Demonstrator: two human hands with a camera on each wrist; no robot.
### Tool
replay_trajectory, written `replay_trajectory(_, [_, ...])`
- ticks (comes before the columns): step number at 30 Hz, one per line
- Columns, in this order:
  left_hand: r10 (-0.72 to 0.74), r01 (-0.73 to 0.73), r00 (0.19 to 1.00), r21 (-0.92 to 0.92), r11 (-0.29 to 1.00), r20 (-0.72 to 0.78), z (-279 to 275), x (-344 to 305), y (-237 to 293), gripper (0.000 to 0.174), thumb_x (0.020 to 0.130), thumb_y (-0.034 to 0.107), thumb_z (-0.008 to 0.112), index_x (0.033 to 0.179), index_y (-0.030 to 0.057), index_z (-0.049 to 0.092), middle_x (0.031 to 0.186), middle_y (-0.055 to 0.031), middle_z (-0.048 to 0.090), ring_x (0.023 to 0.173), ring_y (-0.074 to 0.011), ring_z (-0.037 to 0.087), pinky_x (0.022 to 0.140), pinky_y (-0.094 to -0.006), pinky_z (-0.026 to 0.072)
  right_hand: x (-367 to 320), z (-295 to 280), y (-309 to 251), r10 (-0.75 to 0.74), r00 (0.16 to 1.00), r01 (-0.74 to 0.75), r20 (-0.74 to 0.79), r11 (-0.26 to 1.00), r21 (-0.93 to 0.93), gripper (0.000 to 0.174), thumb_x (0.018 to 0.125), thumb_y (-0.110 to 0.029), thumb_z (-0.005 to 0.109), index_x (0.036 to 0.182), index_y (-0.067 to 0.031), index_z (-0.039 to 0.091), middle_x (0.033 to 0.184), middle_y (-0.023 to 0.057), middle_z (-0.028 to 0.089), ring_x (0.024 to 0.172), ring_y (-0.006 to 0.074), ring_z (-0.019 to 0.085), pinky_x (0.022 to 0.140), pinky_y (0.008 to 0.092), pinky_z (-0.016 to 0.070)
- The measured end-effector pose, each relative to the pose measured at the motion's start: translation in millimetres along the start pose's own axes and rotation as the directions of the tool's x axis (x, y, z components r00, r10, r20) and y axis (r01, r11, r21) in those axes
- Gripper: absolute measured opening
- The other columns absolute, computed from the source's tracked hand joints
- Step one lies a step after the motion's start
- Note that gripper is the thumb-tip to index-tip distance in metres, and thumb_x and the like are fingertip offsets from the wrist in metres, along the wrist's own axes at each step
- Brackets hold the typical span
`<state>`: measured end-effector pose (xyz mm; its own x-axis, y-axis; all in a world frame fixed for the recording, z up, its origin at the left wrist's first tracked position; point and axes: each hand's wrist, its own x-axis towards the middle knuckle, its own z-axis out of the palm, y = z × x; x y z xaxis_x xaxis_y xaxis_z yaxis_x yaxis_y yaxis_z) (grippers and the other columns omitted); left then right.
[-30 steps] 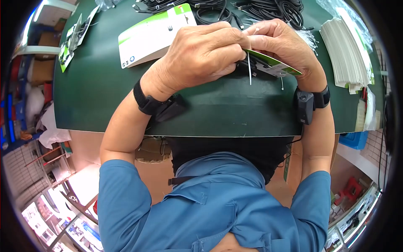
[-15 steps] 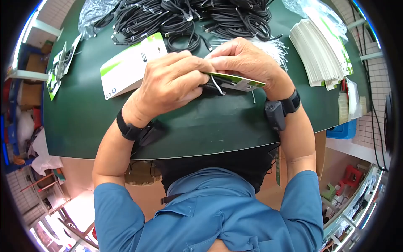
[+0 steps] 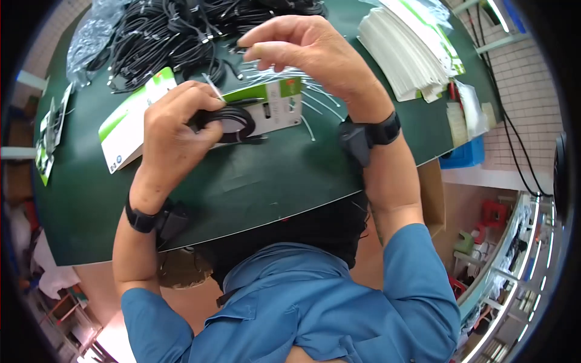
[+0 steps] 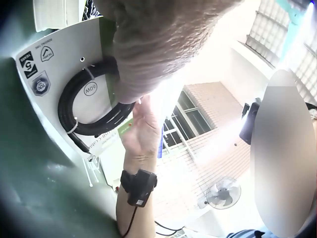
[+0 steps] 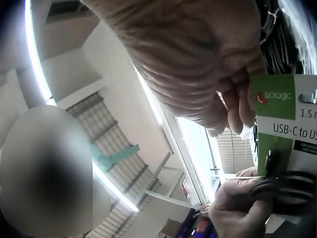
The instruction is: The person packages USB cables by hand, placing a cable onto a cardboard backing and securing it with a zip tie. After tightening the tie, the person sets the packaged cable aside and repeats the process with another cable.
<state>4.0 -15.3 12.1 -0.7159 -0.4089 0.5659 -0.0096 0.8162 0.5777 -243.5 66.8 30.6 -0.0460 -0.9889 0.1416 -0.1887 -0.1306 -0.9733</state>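
In the head view the left hand [image 3: 175, 124] pinches a green and white card [image 3: 284, 107] together with a coiled black cable [image 3: 239, 124] lying against it. A white tie [image 3: 213, 86] sticks up beside the left fingers. The left wrist view shows the coil [image 4: 67, 106] bound to the card [image 4: 49, 54] by ties at two spots. Above the card's far end, the right hand [image 3: 315, 57] hangs with bent fingers apart from the card; whether it holds a small thing is unclear. In the right wrist view the card [image 5: 277, 119] faces the camera below the right fingers.
Black cables [image 3: 151, 45] are heaped at the back, beside loose white ties [image 3: 311, 100]. Stacked cards [image 3: 399, 57] stand at the back right, and a folded white card pile [image 3: 124, 136] lies behind the left hand. Packed cards [image 3: 51, 136] lie at the far left.
The right hand has let go of the card and lifted away from it. The card has turned, so its coil and printed side now show. The head view has shifted rightward over the table.
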Motion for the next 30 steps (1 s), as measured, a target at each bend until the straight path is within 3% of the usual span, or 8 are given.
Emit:
replay_trajectory(2, [-0.067, 0.067, 0.998, -0.008, 0.998, -0.007, 4, 2, 2, 0.021, 0.07, -0.009, 0.071, 0.089, -0.0005, 0.067, 0.092, -0.0122, 0.073, 0.082, -0.0275, 0.073, 0.074, -0.0343, 0.0577, -3, 9, -5, -0.192, 0.981, 0.186, -0.012, 0.964, -0.192, 0.024, 0.096, -0.019, 0.076, 0.111, 0.0001, 0.077, 0.101, 0.0074, 0.077, 0.085, 0.0127, 0.072, 0.076, 0.0268, 0.0574])
replay_trajectory(3, [-0.086, 0.086, 0.996, -0.007, 0.996, 0.003, 5, 3, 3, 0.021, 0.071, -0.008, 0.071, 0.09, -0.001, 0.067, 0.092, -0.0127, 0.073, 0.083, -0.0274, 0.073, 0.074, -0.034, 0.0575, -5, 12, -7, -0.192, 0.981, 0.186, -0.013, 0.963, -0.194, 0.024, 0.096, -0.019, 0.076, 0.111, 0.0001, 0.077, 0.101, 0.0074, 0.077, 0.085, 0.0127, 0.072, 0.076, 0.0268, 0.0574])
replay_trajectory(6, [-0.141, 0.14, 0.99, 0.039, 0.989, 0.013, -1, 1, 5, 0.02, 0.072, -0.006, 0.071, 0.091, -0.002, 0.067, 0.093, -0.0137, 0.073, 0.084, -0.0272, 0.073, 0.075, -0.0334, 0.0571, -5, 33, -11, -0.441, 0.882, 0.442, 0.168, 0.648, -0.62, 0.018, 0.091, -0.014, 0.079, 0.103, -0.0005, 0.076, 0.096, 0.0085, 0.076, 0.082, 0.0172, 0.073, 0.074, 0.0283, 0.0567])
replay_trajectory(11, [-0.199, 0.199, 0.98, 0.003, 0.98, 0.025, -4, -1, 4, 0.018, 0.074, -0.002, 0.071, 0.092, -0.0029, 0.067, 0.088, -0.0137, 0.072, 0.08, -0.0261, 0.071, 0.075, -0.0327, 0.0562, -5, 50, -14, -0.419, 0.892, 0.422, 0.17, 0.635, -0.647, 0.015, 0.085, -0.009, 0.081, 0.096, -0.0003, 0.074, 0.091, 0.0092, 0.074, 0.077, 0.0191, 0.072, 0.07, 0.0294, 0.0562])
replay_trajectory(14, [-0.283, 0.289, 0.956, -0.072, 0.955, 0.077, -4, -1, 3, 0.018, 0.075, 0.0, 0.071, 0.092, -0.0034, 0.067, 0.085, -0.0135, 0.072, 0.077, -0.0229, 0.07, 0.074, -0.0314, 0.0555, -5, 49, -11, -0.399, 0.912, 0.385, 0.089, 0.765, -0.517, 0.014, 0.085, -0.007, 0.082, 0.092, 0.0009, 0.072, 0.087, 0.0081, 0.073, 0.073, 0.0183, 0.07, 0.066, 0.0294, 0.0557])
replay_trajectory(19, [-0.362, 0.38, 0.925, -0.23, 0.896, 0.116, 0, -3, 2, 0.015, 0.077, 0.0, 0.069, 0.091, -0.0042, 0.066, 0.08, -0.011, 0.07, 0.074, -0.015, 0.065, 0.071, -0.0294, 0.0531, -8, 54, -10, -0.283, 0.959, 0.259, 0.032, 0.82, -0.511, 0.016, 0.085, -0.007, 0.082, 0.089, 0.0014, 0.07, 0.084, 0.0078, 0.072, 0.07, 0.0179, 0.068, 0.064, 0.0293, 0.0546])
replay_trajectory(30, [-0.351, 0.373, 0.928, -0.313, 0.873, 0.125, 8, -8, -11, 0.014, 0.077, 0.002, 0.067, 0.089, -0.0045, 0.064, 0.073, -0.0073, 0.062, 0.07, -0.0129, 0.055, 0.068, -0.029, 0.0493, -4, 61, -1, -0.441, 0.895, 0.373, 0.064, 0.664, -0.648, 0.019, 0.087, -0.005, 0.081, 0.087, 0.0003, 0.063, 0.082, 0.0075, 0.069, 0.068, 0.0185, 0.066, 0.062, 0.0309, 0.0518])
